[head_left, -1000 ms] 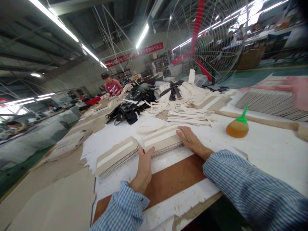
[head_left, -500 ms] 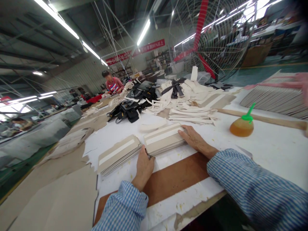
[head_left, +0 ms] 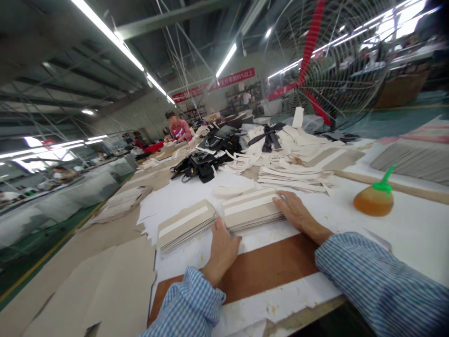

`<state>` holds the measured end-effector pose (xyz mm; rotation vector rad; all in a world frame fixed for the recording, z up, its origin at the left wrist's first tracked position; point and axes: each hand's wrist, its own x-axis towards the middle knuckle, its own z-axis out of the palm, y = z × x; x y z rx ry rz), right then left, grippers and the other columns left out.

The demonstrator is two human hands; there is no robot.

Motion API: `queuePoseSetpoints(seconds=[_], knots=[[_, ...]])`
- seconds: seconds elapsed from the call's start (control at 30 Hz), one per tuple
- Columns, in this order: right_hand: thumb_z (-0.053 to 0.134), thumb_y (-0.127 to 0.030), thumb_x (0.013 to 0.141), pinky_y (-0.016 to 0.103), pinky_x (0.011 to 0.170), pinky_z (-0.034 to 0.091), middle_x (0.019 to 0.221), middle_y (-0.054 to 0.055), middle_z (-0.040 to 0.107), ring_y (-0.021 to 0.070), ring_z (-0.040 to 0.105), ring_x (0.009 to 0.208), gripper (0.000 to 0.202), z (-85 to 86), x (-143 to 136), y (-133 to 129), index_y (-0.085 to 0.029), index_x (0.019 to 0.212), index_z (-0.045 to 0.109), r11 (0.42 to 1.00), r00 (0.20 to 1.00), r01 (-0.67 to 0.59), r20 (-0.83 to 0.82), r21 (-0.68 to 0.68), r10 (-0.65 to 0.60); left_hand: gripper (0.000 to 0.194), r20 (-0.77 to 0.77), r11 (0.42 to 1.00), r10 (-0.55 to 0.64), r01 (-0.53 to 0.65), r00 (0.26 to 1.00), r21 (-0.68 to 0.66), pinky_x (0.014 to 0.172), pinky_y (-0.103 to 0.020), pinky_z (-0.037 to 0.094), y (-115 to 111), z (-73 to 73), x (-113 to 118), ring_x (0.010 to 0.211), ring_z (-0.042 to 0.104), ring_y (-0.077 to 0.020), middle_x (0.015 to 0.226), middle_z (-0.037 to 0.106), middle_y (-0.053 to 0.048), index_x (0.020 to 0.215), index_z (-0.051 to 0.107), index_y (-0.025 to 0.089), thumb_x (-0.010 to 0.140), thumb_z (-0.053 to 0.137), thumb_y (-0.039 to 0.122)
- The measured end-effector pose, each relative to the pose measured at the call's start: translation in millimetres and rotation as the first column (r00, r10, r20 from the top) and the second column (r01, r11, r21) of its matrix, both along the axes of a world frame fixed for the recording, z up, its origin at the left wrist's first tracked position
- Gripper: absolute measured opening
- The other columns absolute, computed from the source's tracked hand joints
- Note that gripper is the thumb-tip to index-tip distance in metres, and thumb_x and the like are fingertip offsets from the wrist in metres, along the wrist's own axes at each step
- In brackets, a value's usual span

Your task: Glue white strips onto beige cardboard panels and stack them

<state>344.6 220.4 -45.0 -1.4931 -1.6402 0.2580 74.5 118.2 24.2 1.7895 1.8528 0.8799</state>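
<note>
A stack of beige card pieces (head_left: 250,213), the top one with a white strip along it, lies between my two hands. My right hand (head_left: 298,214) grips its right end, the thumb on the top face. At its left end my left hand (head_left: 224,248) presses, with fingertips in the narrow gap beside a second stack of beige pieces (head_left: 187,225); part of those fingers is hidden. Just in front of both hands, a brown strip (head_left: 270,267) runs across the white table surface (head_left: 280,299).
A squeeze bottle (head_left: 373,201) of amber liquid with a green nozzle stands at the right. Behind the stacks lie white strips (head_left: 291,178) and black bag parts (head_left: 201,164). Grey stacked pieces (head_left: 414,159), a large fan (head_left: 326,70) and a co-worker (head_left: 179,128) are farther off.
The whole view has shifted, so everything appears farther right and slightly lower. My hands stay at the two ends of the same stack, with little visible change in grip.
</note>
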Motion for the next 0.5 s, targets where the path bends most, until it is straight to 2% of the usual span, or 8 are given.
queuePoseSetpoints(seconds=[0.07, 0.17, 0.23, 0.3, 0.4, 0.5], knots=[[0.043, -0.052, 0.098, 0.059, 0.115, 0.043, 0.133, 0.021, 0.069, 0.0386, 0.059, 0.132, 0.050, -1.2, 2.7, 1.1, -0.017, 0.126, 0.065, 0.999, 1.000, 0.026, -0.003, 0.045, -0.025, 0.093, 0.006, 1.000, -0.021, 0.021, 1.000, -0.017, 0.128, -0.046, 0.027, -21.3, 8.9, 1.4, 0.152, 0.035, -0.0349, 0.160, 0.040, -0.022, 0.156, 0.033, 0.010, 0.074, 0.075, 0.020], [0.041, -0.054, 0.095, 0.063, 0.114, 0.040, 0.128, 0.023, 0.071, 0.0416, 0.060, 0.130, 0.050, -2.4, 8.0, 2.7, -0.017, 0.118, 0.065, 0.992, 0.999, 0.045, -0.015, 0.118, -0.044, 0.100, 0.017, 0.993, -0.090, 0.091, 0.996, -0.075, 0.128, -0.044, 0.030, -56.7, 20.7, -5.2, 0.155, 0.031, -0.0347, 0.168, 0.033, -0.020, 0.160, 0.034, 0.010, 0.071, 0.076, 0.028], [0.040, -0.055, 0.094, 0.064, 0.114, 0.039, 0.125, 0.023, 0.072, 0.0418, 0.061, 0.128, 0.048, -1.9, 11.3, 3.3, -0.019, 0.114, 0.066, 0.985, 0.999, 0.042, -0.018, 0.169, -0.040, 0.094, 0.013, 0.979, -0.163, 0.163, 0.987, -0.121, 0.127, -0.043, 0.032, -75.2, 26.8, -18.4, 0.155, 0.033, -0.0328, 0.169, 0.034, -0.016, 0.157, 0.043, 0.014, 0.070, 0.076, 0.030], [0.039, -0.055, 0.095, 0.063, 0.115, 0.039, 0.123, 0.022, 0.072, 0.0413, 0.061, 0.126, 0.046, -0.8, 14.0, 2.8, -0.020, 0.111, 0.066, 0.975, 0.999, 0.038, -0.017, 0.218, -0.035, 0.078, -0.002, 0.974, -0.187, 0.185, 0.982, -0.131, 0.127, -0.044, 0.032, -86.9, 30.7, -38.6, 0.151, 0.040, -0.0317, 0.163, 0.044, -0.014, 0.146, 0.058, 0.017, 0.071, 0.074, 0.033], [0.039, -0.054, 0.096, 0.063, 0.114, 0.040, 0.120, 0.021, 0.073, 0.0407, 0.062, 0.123, 0.043, 2.2, 16.6, -1.0, -0.022, 0.107, 0.066, 0.962, 0.999, 0.034, -0.009, 0.272, -0.033, 0.053, -0.016, 0.992, -0.091, 0.089, 0.996, -0.090, 0.119, -0.047, 0.042, -93.1, 31.1, -76.5, 0.138, 0.054, -0.0314, 0.145, 0.061, -0.013, 0.127, 0.070, 0.021, 0.076, 0.067, 0.037], [0.040, -0.052, 0.096, 0.064, 0.111, 0.041, 0.116, 0.020, 0.074, 0.0405, 0.064, 0.120, 0.041, 13.1, 12.9, -12.3, -0.022, 0.105, 0.066, 0.948, 1.000, 0.010, 0.013, 0.320, -0.015, 0.048, -0.008, 0.998, 0.049, -0.050, 0.999, -0.042, 0.108, -0.047, 0.050, -91.1, 28.4, -116.4, 0.135, 0.056, -0.0321, 0.146, 0.061, -0.012, 0.125, 0.069, 0.023, 0.080, 0.062, 0.039]])
